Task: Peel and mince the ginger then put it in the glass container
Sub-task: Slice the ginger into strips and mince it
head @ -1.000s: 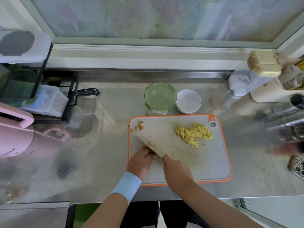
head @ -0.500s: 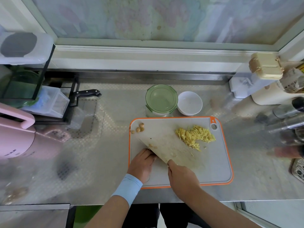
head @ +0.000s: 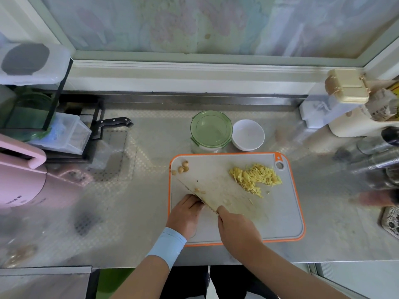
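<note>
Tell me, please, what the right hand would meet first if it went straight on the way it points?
Probably the left hand, whose fingers sit right beside the cleaver that the right hand grips; heights are hard to judge.

- ginger: thin pale-yellow strips in a loose heap on the far right of the cutting board.
- ginger offcuts: a few tan knobs at the board's far left corner.
- glass container: round and upright with a green lid on, just behind the board.

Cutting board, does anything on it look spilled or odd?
Nothing stands out. The ginger strips lie piled on the cutting board, and a few brown trimmings sit in its far left corner, all inside its rim.
</note>
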`<state>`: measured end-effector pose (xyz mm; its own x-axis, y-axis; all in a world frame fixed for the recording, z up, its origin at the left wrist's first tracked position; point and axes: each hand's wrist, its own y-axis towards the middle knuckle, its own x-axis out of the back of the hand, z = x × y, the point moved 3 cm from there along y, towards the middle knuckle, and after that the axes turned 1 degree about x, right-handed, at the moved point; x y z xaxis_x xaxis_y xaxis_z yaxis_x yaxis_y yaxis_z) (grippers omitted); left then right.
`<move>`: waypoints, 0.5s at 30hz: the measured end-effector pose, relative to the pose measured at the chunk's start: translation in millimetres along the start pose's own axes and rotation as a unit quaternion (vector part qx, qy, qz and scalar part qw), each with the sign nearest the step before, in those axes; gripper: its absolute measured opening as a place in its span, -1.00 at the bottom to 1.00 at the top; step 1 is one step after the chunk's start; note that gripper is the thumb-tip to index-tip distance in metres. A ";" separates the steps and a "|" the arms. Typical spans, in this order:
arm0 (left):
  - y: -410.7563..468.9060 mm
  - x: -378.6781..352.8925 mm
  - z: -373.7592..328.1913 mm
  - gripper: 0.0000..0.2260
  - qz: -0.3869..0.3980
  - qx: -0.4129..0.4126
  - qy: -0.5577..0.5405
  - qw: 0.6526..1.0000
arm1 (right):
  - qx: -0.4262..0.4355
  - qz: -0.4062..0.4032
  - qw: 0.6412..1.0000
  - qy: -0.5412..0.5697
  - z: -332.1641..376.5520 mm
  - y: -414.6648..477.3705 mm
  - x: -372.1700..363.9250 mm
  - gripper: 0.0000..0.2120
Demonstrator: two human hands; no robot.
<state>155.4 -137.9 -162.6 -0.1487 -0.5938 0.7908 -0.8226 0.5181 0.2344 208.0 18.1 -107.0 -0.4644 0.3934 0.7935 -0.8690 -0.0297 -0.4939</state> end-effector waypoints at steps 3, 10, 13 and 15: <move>-0.9 -2.5 -0.1 -0.87 -0.017 0.007 -0.013 1.000 | -0.009 -0.001 1.000 -0.013 -11.0 -8.2 -3.5 -0.89; -0.7 -2.4 -1.2 -0.84 -0.018 0.018 -0.011 1.000 | -0.002 0.010 1.000 0.009 18.1 22.9 -5.2 -0.92; -2.2 -2.0 -1.6 -0.70 -0.012 0.020 -0.014 1.000 | 0.000 0.017 1.000 -0.003 26.2 27.7 -3.2 -0.93; -1.4 -0.6 -0.7 -0.66 -0.015 0.019 -0.016 1.000 | 0.003 0.018 1.000 0.000 26.3 25.5 -1.3 -0.92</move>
<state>157.1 -137.8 -163.1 -0.1416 -0.6281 0.7651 -0.8466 0.4775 0.2353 182.0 -7.3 -111.3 -0.4949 0.3928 0.7751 -0.8529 -0.0486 -0.5199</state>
